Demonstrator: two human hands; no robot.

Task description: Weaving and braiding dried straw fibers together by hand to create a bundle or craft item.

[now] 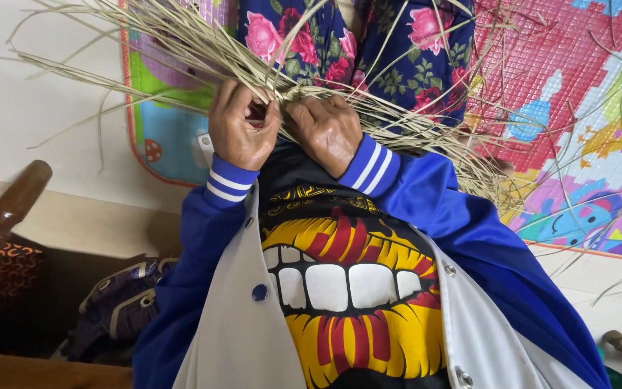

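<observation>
left hand (242,130): fist curled round a bunch of straw strands (181,50), fingers folded in, knuckles up
right hand (327,131): just beside the left, fingers bent down, pinching strands at the same gathered knot
gap between hands: narrow, strands cross it
straw strands: pale, thin, dry; pinched together at the hands, fanning up-left over the mat edge and right toward the lower right
cuffs (228,180): blue with white stripes, on both wrists
jacket (462,238): blue sleeves, grey front, snaps; open over a black shirt (347,281) printed with a yellow-red mouth and teeth
floral skirt (368,43): dark blue with pink roses, above the hands, strands lying across it
play mat (577,108): bright puzzle foam, red border edge runs left of the hands; strands overhang it
floor (37,108): pale, open room upper left
wooden post (8,209): dark, at left edge
bag (120,302): purple, lower left, crowding that side
</observation>
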